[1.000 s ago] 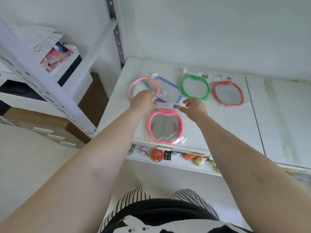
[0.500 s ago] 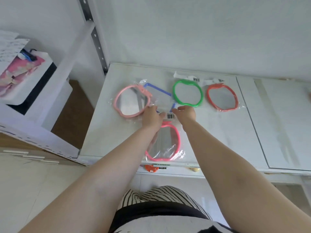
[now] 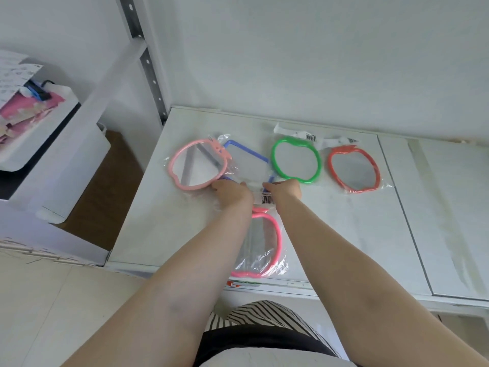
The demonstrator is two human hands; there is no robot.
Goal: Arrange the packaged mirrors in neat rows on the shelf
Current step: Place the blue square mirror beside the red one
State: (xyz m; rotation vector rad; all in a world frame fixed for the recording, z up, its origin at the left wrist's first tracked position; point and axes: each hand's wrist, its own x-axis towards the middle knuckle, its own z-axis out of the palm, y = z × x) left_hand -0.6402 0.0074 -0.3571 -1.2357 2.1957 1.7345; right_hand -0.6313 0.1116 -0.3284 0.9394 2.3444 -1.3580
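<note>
Five bagged mirrors lie on the white shelf (image 3: 330, 234). At the back, from left to right, are a light pink apple-shaped mirror (image 3: 197, 165), a blue rectangular mirror (image 3: 246, 161) partly under it, a green mirror (image 3: 296, 161) and a red mirror (image 3: 354, 169). A hot pink mirror (image 3: 264, 245) lies near the front edge, its barcode tab between my wrists. My left hand (image 3: 232, 193) and right hand (image 3: 284, 190) are curled on the blue mirror's near corners, pinching its bag. My fingertips are hidden.
A metal shelf upright (image 3: 143, 62) stands at the back left corner. To the left is a white box (image 3: 53, 144) holding papers and pink items. A seam (image 3: 402, 207) splits the shelf board on the right. Small goods show on the shelf below (image 3: 235, 284).
Both hands left the hot pink mirror's barcode tab and moved forward to the blue mirror's near edge. The left hand shifted left. My view moved closer over the shelf.
</note>
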